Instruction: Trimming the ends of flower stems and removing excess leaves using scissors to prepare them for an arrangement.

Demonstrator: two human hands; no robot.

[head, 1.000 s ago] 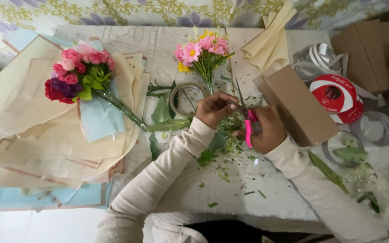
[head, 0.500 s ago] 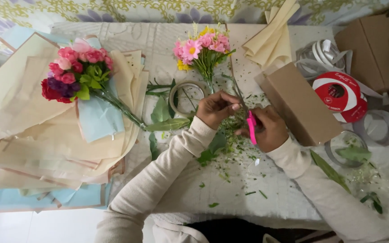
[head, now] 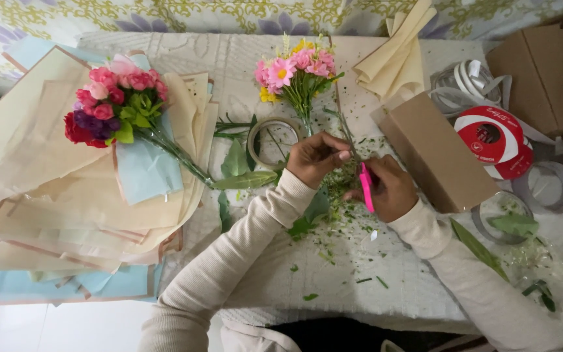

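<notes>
Far to the left of the fingers, a mixed bouquet point(head: 115, 104) of pink, red and purple blooms lies on a stack of paper sheets point(head: 47, 195). Nearer, a tape ring point(head: 274, 142) sits just left of the left hand point(head: 317, 158), whose fingers point(head: 340, 155) are pinched on a thin stem point(head: 343, 124) that runs up and away from them. Just above those fingers stands a small pink posy point(head: 294, 75). The right hand point(head: 392, 189) is curled shut around pink scissors point(head: 365, 187), the blades pointing toward the stem right beside the left fingertips. Green trimmings point(head: 333, 215) lie scattered on the counter point(head: 333, 280) below both hands. Right of the right hand lies a brown box point(head: 434, 153), then a red ribbon spool point(head: 493, 137). The step in hand looks like trimming this stem; the next move seems to call for bringing the blades square to the stem and holding it steady while they close.
</notes>
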